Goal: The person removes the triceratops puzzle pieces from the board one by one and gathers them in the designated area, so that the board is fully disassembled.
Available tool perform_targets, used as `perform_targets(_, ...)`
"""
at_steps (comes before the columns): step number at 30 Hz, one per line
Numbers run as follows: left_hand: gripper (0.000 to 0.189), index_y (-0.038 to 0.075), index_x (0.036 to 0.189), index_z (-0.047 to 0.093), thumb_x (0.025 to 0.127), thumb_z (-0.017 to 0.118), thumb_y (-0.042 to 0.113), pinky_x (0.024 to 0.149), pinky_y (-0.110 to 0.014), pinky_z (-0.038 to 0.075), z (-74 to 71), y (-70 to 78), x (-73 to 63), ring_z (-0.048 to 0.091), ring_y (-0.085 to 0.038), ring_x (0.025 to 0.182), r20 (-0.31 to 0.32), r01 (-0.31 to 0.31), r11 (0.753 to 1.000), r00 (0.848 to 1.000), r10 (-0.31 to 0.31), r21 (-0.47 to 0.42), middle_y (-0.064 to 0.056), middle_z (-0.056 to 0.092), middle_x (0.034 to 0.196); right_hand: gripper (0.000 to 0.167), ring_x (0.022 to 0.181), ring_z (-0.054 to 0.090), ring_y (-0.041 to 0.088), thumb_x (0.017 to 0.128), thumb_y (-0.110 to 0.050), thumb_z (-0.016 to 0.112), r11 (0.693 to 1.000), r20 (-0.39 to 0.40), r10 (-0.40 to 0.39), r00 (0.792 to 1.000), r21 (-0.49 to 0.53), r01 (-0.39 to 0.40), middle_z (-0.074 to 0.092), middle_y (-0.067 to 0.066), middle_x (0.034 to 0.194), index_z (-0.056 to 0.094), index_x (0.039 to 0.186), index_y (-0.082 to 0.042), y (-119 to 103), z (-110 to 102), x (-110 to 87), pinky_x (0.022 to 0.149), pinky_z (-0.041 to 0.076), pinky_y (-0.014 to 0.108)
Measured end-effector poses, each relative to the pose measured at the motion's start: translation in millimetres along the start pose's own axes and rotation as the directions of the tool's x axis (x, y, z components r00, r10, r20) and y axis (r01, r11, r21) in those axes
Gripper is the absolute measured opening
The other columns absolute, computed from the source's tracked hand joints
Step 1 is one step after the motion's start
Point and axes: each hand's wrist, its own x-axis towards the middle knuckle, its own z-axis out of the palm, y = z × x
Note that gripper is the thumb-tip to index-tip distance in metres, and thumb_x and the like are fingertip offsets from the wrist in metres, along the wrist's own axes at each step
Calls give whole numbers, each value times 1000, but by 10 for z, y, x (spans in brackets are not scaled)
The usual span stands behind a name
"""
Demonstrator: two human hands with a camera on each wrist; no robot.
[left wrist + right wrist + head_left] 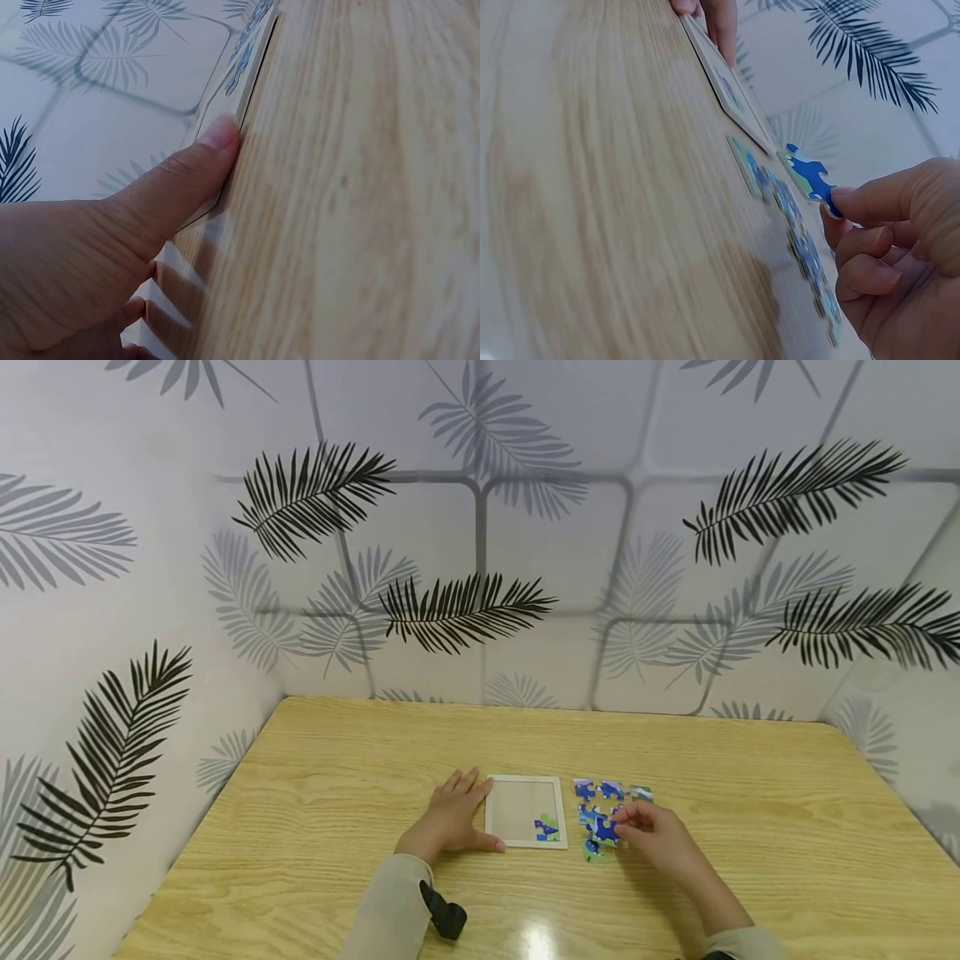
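Note:
My left hand (pixel 452 817) lies at the left side of a white puzzle frame (pixel 564 814), fingers spread and straight. Its thumb (pixel 217 139) presses at the near left corner, while the index fingertip touches near the far left corner. In the frame's near right corner sits a blue and green section of puzzle (pixel 546 828). My right hand (pixel 654 835) pinches a blue and green puzzle piece (pixel 808 178) between thumb and index finger, raised over the loose pieces. Several of those loose puzzle pieces (pixel 585 788) lie just right of the frame, partly hidden by the held one.
A light wood table (pixel 360 752) carries everything. Behind it stands a pale wall (pixel 547 652) with a printed leaf pattern. A black strap with a small device (pixel 447 917) is on the left wrist, over a light sleeve (pixel 390 902).

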Motion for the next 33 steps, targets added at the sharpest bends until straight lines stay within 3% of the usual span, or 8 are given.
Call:
perform_targets(13,100,12,149,31,71,76,54,112,-57,13,20,-40,14,10,-37,143,-2,-3,1000,1000,3,14,-15,18,156,9,80,59,15,88,0,63,999,48,25,999,-48,-23,66,9,91,64,96,5,130,-151,-118,65,48,23)
perform_targets(23,99,11,149,31,71,76,53,111,-58,14,13,-24,-8,11,-38,143,-3,-8,1000,1000,8,14,-16,19,155,9,83,61,18,88,-3,64,993,28,16,999,-120,-13,67,8,91,65,95,2,176,-166,-128,66,49,24)
perform_targets(33,99,11,149,32,71,77,52,111,-57,14,6,-12,-11,11,-38,143,-5,-11,1000,1000,11,9,-16,19,155,8,84,61,16,87,-5,66,993,-9,-1,1000,-118,0,67,7,90,65,93,0,171,-176,-134,71,50,23)
